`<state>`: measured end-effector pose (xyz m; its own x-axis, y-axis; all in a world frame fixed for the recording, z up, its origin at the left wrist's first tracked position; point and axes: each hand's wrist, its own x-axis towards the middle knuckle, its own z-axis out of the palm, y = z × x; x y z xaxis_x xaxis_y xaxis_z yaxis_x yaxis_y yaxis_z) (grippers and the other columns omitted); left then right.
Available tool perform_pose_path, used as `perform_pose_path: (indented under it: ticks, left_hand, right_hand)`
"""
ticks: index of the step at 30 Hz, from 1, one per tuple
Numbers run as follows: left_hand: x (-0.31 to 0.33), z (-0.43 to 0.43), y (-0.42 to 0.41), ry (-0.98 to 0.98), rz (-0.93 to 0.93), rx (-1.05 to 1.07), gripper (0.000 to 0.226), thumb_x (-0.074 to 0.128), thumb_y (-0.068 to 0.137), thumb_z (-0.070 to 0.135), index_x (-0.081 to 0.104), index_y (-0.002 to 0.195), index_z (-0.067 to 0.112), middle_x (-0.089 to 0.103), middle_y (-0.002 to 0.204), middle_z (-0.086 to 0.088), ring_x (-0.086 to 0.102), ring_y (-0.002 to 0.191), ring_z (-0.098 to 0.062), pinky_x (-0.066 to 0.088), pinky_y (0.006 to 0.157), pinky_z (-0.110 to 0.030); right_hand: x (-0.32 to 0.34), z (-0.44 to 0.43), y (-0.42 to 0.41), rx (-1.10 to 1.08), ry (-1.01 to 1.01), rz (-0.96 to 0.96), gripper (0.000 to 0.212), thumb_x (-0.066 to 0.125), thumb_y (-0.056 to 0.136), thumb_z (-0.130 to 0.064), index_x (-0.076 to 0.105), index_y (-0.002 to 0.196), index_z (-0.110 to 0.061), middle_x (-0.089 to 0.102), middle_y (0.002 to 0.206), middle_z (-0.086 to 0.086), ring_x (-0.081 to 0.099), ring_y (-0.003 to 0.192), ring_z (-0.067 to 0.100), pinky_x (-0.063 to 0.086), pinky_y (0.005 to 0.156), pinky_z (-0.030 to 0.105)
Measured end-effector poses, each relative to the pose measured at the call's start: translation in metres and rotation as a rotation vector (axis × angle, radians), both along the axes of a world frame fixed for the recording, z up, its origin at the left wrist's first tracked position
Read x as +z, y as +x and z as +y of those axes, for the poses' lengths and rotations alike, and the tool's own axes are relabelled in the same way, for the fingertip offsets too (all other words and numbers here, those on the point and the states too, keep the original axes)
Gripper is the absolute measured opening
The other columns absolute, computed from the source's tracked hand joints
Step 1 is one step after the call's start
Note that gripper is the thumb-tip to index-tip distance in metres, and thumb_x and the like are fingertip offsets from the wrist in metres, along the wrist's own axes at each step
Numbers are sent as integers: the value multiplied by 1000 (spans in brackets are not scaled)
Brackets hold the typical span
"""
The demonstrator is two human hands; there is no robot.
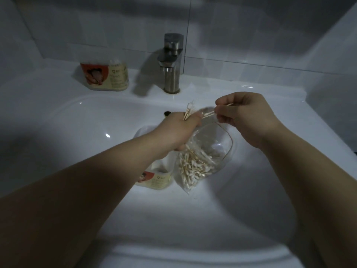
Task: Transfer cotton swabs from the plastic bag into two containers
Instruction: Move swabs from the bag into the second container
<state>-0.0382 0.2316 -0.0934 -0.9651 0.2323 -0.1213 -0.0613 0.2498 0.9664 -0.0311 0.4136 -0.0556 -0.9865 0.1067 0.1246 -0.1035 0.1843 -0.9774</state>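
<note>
Right hand [249, 117] pinches a few cotton swabs [208, 114] at their right ends, long axis near-horizontal, tips pointing left. Left hand [179, 130] is closed on a swab bundle [188, 113] fanning up-right, plus the plastic bag [201, 161] hanging over the sink [77, 117]. 1 container [154, 179] sits under the left wrist, 1 container at far left [105, 76] beside the faucet [172, 62].

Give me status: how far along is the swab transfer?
Done: the container beside the faucet already shows swabs at its top. In hand: left hand holds a bundle plus the plastic bag; right hand pinches a few swabs. Left: many swabs remain bagged; the second container lies in the basin, fill unclear.
</note>
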Motion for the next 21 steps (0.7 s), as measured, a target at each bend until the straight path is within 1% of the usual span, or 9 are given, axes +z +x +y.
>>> perform_pose_path:
  ticks: [3, 5, 8, 10, 11, 13, 16, 18, 21]
  left_hand:
    - [1, 0, 0, 65, -6, 66, 34, 40, 108, 44, 51, 82, 24, 43, 61, 3, 37, 46, -13, 31, 46, -23]
    - [2, 0, -1, 94, -2, 115, 37, 38, 108, 44, 50, 81, 23, 50, 65, -1, 39, 48, -14, 33, 47, -24]
    - [4, 1, 2, 154, -30, 110, 38, 37, 109, 44, 57, 89, 19, 74, 86, -14, 59, 60, -16, 49, 49, -26]
    - [5, 2, 5, 263, -62, 66, 38, 36, 110, 43, 59, 95, 16, 78, 84, -10, 66, 63, -15, 57, 56, -29]
    - [5, 3, 5, 290, -68, 45, 38, 36, 110, 42, 59, 95, 16, 77, 77, -7, 65, 59, -14, 55, 54, -28]
    - [4, 5, 6, 296, -74, 14, 37, 35, 111, 40, 58, 94, 17, 69, 66, -2, 54, 48, -10, 45, 46, -23]
    - [1, 8, 7, 351, -110, -40, 27, 36, 112, 34, 53, 99, 17, 47, 54, 7, 32, 43, -6, 28, 42, -20]
    - [2, 9, 8, 355, -116, -46, 22, 38, 112, 34, 51, 105, 18, 38, 52, 11, 29, 42, -5, 25, 41, -20]
    - [5, 9, 9, 321, -128, -55, 22, 41, 111, 36, 52, 106, 17, 34, 53, 11, 28, 43, -4, 26, 41, -19]
  right_hand:
    - [0, 2, 0, -2, 18, -6, 12, 72, 84, 9, 72, 85, -3, 66, 69, 14, 66, 60, 19, 59, 66, 25]
    - [-1, 1, 0, 15, 10, -10, 12, 72, 84, 9, 71, 85, -3, 66, 66, 12, 65, 60, 21, 60, 69, 27]
    - [-2, -1, 2, 84, 52, -16, 12, 73, 84, 8, 68, 90, -2, 66, 66, 14, 63, 59, 22, 58, 65, 28]
    - [-3, -6, 5, 153, 76, -20, 15, 75, 84, 7, 67, 93, -1, 68, 66, 14, 64, 55, 19, 53, 58, 23]
    - [-3, -8, 6, 177, 83, -19, 16, 76, 83, 6, 67, 94, -1, 69, 66, 14, 65, 54, 18, 52, 56, 21]
    - [-5, -12, 7, 179, 109, -2, 16, 79, 83, 1, 68, 94, -1, 70, 69, 15, 65, 56, 19, 54, 59, 23]
    - [-8, -13, 5, 125, 124, 22, 15, 78, 85, -3, 70, 98, 0, 69, 74, 18, 65, 64, 22, 59, 71, 32]
    - [-10, -15, 4, 102, 32, 19, 16, 74, 88, 0, 70, 104, 1, 70, 80, 20, 68, 68, 23, 59, 76, 33]
    - [-9, -16, 2, 69, -92, 22, 21, 73, 90, -1, 71, 110, 1, 76, 93, 22, 74, 75, 26, 60, 77, 30]
